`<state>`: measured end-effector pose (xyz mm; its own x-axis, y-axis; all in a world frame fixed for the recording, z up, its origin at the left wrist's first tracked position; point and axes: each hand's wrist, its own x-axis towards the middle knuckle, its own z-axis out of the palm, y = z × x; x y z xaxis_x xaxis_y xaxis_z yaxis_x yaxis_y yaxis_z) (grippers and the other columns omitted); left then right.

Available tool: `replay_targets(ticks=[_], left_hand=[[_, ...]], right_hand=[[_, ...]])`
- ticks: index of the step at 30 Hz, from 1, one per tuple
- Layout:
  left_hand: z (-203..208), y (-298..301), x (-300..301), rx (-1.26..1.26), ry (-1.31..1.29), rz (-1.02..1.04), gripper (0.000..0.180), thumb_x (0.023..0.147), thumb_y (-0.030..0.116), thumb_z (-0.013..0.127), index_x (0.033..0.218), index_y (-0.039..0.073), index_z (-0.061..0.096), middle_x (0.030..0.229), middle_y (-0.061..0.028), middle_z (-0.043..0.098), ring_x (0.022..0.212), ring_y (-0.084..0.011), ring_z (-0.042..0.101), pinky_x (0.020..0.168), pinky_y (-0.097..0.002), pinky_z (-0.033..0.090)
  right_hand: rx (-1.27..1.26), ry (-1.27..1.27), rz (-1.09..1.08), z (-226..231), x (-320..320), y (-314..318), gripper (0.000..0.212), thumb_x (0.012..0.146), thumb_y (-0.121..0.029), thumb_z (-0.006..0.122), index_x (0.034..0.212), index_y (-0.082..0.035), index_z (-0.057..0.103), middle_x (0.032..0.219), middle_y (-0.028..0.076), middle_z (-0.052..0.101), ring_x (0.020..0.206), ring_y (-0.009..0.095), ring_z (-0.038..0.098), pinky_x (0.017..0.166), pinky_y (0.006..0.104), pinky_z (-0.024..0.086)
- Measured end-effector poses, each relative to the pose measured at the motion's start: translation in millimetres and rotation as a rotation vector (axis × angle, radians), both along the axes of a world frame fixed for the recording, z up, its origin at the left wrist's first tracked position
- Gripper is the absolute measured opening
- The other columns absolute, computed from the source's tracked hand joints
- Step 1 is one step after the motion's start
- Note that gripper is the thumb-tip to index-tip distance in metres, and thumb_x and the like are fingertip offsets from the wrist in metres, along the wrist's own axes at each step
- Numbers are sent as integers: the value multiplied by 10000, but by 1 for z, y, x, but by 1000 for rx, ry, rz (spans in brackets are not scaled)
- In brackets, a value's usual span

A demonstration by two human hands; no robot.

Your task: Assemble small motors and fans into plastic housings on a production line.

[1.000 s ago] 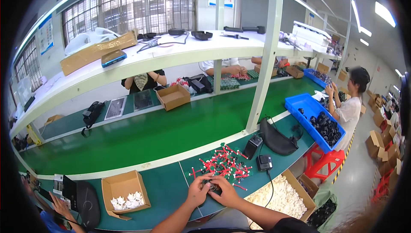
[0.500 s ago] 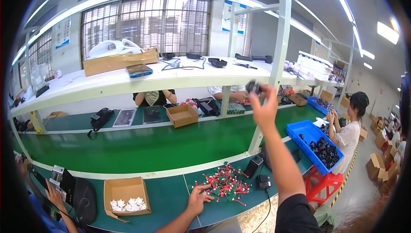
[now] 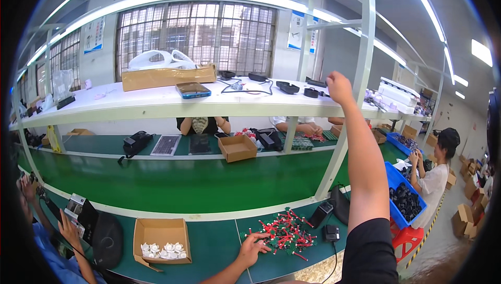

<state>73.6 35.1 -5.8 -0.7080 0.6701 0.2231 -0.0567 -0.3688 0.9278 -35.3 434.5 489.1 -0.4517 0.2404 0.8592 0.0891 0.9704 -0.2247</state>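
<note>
My left hand [image 3: 252, 248] rests at the left edge of a pile of short red wire pieces with white tips and green parts [image 3: 288, 235]. Its fingers are stretched and apart, touching the pile. Raised high, my right hand [image 3: 340, 88] is at the white upper shelf [image 3: 172, 107], with its fingers curled closed. Anything in its grip is hidden. Just left of it are a dark elongated device [image 3: 316, 82], partly covered by the hand, and a small black rounded part [image 3: 311, 92]. Another black housing [image 3: 287, 87] lies further left.
An open cardboard box [image 3: 162, 236] holds white flower-shaped pieces. Black adapters [image 3: 331, 233] sit right of the pile. A shelf post [image 3: 360, 59] stands beside my right arm. A blue bin [image 3: 404, 195] of black parts is at right, near a co-worker [image 3: 436, 174]. Another person's hands show lower left.
My right hand has risen to the shelf. The black part it held is out of sight in it, and a black rounded part now lies on the shelf. My left hand stays by the pile.
</note>
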Motion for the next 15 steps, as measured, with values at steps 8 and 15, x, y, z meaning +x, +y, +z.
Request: replay_targets(ticks=[8,15], left_hand=[[2,5,-1,-44,-4,-44,241,1087,134,446,1273,22,551,1400,-131,601,937,-193,729,803,-296,555],[-6,2,-2,-28,-24,-52,250,1082,138,448,1266,26,575,1333,-112,629,932,-187,724,815,-294,550]], right_hand=[[19,-422,-333,-15,-36,67,204,836,-176,689,923,-18,784,1018,252,733,984,419,707,903,456,563],[-29,-478,-420,-3,-27,34,275,849,-108,667,1062,54,733,1145,289,704,1095,436,682,955,461,554]])
